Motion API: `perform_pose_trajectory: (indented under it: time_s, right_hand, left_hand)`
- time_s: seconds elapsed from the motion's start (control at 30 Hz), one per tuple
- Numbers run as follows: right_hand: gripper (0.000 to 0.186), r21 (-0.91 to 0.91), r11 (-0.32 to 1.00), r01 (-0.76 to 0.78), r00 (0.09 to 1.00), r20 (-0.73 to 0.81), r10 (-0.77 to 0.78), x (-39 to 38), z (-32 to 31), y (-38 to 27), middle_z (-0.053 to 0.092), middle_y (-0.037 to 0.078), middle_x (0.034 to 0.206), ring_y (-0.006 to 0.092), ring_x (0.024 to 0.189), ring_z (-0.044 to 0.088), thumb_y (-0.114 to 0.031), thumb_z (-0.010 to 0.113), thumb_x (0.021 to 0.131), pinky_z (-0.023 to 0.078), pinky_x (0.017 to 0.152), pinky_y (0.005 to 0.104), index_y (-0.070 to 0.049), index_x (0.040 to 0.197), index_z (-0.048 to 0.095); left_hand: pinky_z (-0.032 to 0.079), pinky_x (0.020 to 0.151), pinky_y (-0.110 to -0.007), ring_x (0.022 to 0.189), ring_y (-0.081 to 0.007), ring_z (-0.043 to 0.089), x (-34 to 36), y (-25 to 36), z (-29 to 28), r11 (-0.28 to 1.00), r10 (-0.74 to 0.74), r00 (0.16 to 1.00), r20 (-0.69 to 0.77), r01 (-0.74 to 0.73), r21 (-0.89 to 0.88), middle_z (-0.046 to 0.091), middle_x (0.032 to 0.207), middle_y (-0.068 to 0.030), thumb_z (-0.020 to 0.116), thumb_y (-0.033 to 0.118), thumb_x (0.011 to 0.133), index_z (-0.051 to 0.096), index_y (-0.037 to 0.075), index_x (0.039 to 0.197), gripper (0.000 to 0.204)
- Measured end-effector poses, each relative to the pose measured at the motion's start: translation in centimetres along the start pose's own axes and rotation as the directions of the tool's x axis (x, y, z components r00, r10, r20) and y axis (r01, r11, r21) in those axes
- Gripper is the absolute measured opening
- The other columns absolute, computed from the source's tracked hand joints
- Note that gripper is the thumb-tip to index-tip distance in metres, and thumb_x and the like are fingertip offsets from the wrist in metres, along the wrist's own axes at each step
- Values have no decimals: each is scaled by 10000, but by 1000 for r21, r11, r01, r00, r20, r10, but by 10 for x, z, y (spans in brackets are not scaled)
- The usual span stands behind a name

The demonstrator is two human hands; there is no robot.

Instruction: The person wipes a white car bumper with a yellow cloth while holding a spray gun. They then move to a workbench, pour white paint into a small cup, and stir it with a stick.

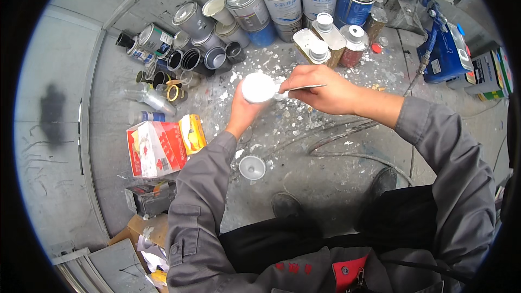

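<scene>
My left hand (245,113) is wrapped round a white, round-topped cup or container (258,88) held above the floor. Its top looks plain white; whether that is a lid or white contents I cannot tell. Close to its right side, my right hand (323,91) is closed in a pinch on a thin, flat stick (310,87). A small, pale translucent piece (280,90) lies between the right fingertips and the white container; its kind is unclear. Below my left wrist a translucent round cup or lid (252,167) rests on the paint-spattered floor.
Paint cans (283,4) are stacked along the far wall. White-capped tins (317,50) stand before them. Dark cups (192,59) cluster at left, above a red-and-white box (157,149). A hose (358,154) crosses the floor near my shoes (287,204). Blue containers (444,57) stand at right.
</scene>
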State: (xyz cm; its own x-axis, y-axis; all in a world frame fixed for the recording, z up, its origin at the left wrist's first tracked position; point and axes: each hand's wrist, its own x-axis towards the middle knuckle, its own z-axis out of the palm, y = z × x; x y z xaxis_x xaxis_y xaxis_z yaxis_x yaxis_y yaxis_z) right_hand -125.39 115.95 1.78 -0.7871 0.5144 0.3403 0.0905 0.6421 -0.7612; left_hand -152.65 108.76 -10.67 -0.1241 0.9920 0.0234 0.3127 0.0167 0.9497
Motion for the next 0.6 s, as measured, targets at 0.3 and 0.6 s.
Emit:
perform_pose_trajectory:
  time_s: [0.3, 0.6]
  right_hand:
    - [211, -39, 999, -2, 1000, 20, 3, 13, 9, 3, 681, 160, 945, 399, 902, 684, -93, 732, 906, 548, 790, 489, -91, 1116, 759]
    - [160, -91, 995, -50, 999, 10, 51, 28, 14, 8, 684, 205, 936, 434, 910, 678, -159, 725, 917, 545, 790, 511, -38, 1020, 745]
  left_hand:
    - [479, 1113, -365, 1307, -206, 593, -2, -6, -18, 981, 45, 996, 80, -59, 186, 613, 1401, -84, 943, 114, 737, 452, 52, 1493, 904]
    - [465, 1143, -377, 1342, -220, 571, -10, -4, -35, 963, 70, 983, 171, -111, 244, 578, 1448, -91, 962, 125, 717, 460, 47, 1493, 927]
